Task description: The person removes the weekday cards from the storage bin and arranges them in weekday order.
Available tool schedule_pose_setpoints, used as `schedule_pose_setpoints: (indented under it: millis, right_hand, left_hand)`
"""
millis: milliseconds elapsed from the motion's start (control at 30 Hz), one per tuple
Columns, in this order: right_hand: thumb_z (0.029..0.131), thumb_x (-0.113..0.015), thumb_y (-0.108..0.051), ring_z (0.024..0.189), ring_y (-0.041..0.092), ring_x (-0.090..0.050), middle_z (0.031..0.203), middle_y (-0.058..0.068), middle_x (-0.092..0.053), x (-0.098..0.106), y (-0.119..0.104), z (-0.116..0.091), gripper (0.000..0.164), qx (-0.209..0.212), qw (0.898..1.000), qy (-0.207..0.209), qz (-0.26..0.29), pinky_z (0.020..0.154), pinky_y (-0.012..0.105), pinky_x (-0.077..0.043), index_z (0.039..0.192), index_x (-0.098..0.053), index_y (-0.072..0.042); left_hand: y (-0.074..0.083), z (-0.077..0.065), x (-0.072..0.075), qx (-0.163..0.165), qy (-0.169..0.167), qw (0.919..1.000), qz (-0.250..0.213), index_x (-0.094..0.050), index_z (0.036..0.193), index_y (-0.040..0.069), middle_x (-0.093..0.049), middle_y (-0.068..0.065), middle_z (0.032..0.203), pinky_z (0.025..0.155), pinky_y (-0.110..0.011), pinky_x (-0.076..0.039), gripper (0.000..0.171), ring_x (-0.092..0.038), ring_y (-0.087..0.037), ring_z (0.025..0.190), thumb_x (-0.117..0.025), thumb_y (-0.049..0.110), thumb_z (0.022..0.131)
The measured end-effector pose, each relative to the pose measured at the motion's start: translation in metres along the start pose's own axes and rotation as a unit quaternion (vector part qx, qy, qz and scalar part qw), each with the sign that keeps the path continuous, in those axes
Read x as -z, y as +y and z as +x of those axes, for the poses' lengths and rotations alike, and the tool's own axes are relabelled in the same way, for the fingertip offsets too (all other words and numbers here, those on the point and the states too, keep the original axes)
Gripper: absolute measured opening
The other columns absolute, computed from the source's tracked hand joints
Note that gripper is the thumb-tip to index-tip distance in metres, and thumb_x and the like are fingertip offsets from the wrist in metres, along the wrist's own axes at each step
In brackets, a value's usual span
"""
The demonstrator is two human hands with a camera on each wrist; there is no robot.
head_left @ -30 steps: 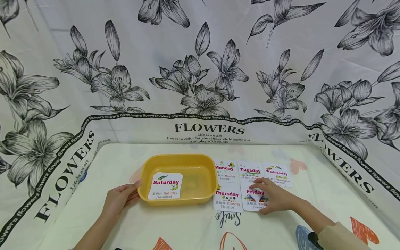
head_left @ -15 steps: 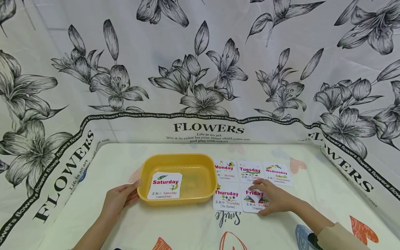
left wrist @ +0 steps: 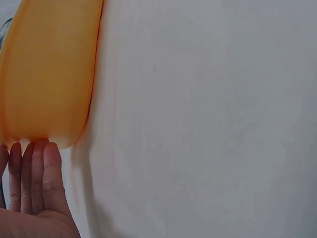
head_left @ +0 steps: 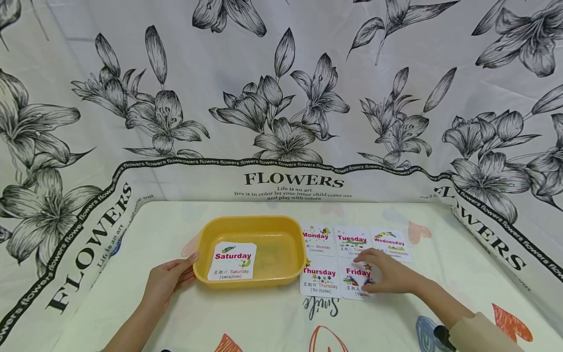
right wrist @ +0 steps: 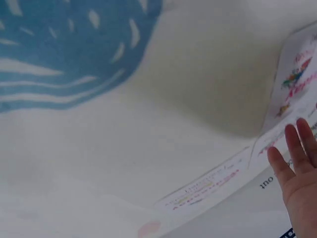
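My left hand [head_left: 169, 281] holds the left end of a yellow plastic basin [head_left: 281, 278], thumb at the rim and fingers against the outer wall. In the left wrist view, straight fingers [left wrist: 51, 168] meet the basin's end. A Saturday card [head_left: 233, 269] lies inside the basin. My right hand [head_left: 391, 276] hovers over the Friday card [head_left: 352, 281], thumb and fingers spread apart with nothing between them. Part of that card is hidden under the hand. The right wrist view shows the fingers [right wrist: 293, 144] apart, overlapping the cards.
Beside the basin lie the Monday [head_left: 317, 247], Tuesday [head_left: 349, 234], Wednesday [head_left: 389, 239] and Thursday [head_left: 320, 283] cards in two rows; the basin's right rim overlaps the left ones in view. A flower-printed curtain [head_left: 290, 146] stands behind the table [head_left: 264, 322].
My right hand has shifted slightly up and to the right over the Friday card, its thumb moving off the card's lower edge. The left hand and the basin stay put.
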State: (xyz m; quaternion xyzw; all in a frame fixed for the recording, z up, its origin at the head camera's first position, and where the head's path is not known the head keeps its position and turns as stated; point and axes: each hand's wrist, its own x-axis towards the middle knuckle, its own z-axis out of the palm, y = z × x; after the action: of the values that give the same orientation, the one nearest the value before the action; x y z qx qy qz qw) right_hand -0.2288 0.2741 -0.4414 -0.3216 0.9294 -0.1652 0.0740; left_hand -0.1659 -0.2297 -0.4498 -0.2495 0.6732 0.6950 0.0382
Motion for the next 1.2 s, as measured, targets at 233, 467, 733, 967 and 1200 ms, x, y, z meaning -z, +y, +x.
schedule_pose_setpoints:
  millis: [233, 467, 733, 967, 1200]
  right_hand:
    - [0.078, -0.069, -0.037, 0.088, 0.022, -0.057, 0.099, 0.0, -0.063, 0.032, 0.0, 0.007, 0.038, -0.026, 0.993, -0.081, 0.077, 0.071, 0.034, -0.049, 0.103, -0.062, -0.009]
    - [0.077, -0.07, -0.033, 0.088, 0.023, -0.056, 0.098, 0.002, -0.063, 0.045, -0.008, 0.013, 0.036, -0.051, 0.989, -0.118, 0.073, 0.07, 0.032, -0.05, 0.101, -0.063, -0.008]
    - [0.073, -0.073, -0.03, 0.088, 0.022, -0.057, 0.096, 0.003, -0.062, 0.045, -0.03, 0.028, 0.038, -0.092, 0.99, -0.103, 0.036, 0.068, 0.029, -0.049, 0.102, -0.063, -0.007]
    - [0.073, -0.073, -0.031, 0.09, 0.022, -0.055, 0.098, 0.003, -0.062, 0.037, -0.044, 0.047, 0.039, -0.103, 0.989, -0.096, 0.035, 0.07, 0.031, -0.05, 0.103, -0.063, -0.008]
    - [0.074, -0.073, -0.029, 0.09, 0.023, -0.056, 0.099, 0.008, -0.062, 0.04, -0.062, 0.071, 0.039, -0.089, 0.992, -0.087, 0.03, 0.073, 0.033, -0.05, 0.104, -0.062, -0.006]
  left_hand:
    - [0.0, 0.0, 0.0, 0.003, -0.003, 1.0, -0.009, -0.065, 0.093, 0.005, -0.069, 0.007, 0.072, 0.069, -0.023, -0.057, 0.04, -0.067, -0.007, 0.069, -0.071, 0.04, 0.076]
    - [0.0, -0.001, 0.001, 0.002, -0.002, 1.0, -0.009, -0.065, 0.091, 0.005, -0.069, 0.007, 0.071, 0.069, -0.023, -0.057, 0.038, -0.067, -0.007, 0.068, -0.071, 0.04, 0.077]
    - [0.0, -0.001, 0.0, 0.003, -0.001, 0.9999, -0.011, -0.066, 0.091, 0.006, -0.069, 0.007, 0.071, 0.069, -0.023, -0.057, 0.039, -0.067, -0.008, 0.069, -0.071, 0.04, 0.076]
    - [-0.001, 0.0, 0.0, 0.002, 0.001, 0.9999, -0.013, -0.066, 0.092, 0.003, -0.069, 0.006, 0.071, 0.067, -0.023, -0.057, 0.041, -0.067, -0.008, 0.068, -0.072, 0.04, 0.075]
    - [-0.001, 0.0, 0.0, 0.004, 0.0, 0.9999, -0.016, -0.066, 0.091, 0.005, -0.069, 0.006, 0.07, 0.067, -0.023, -0.057, 0.038, -0.067, -0.008, 0.067, -0.071, 0.039, 0.076]
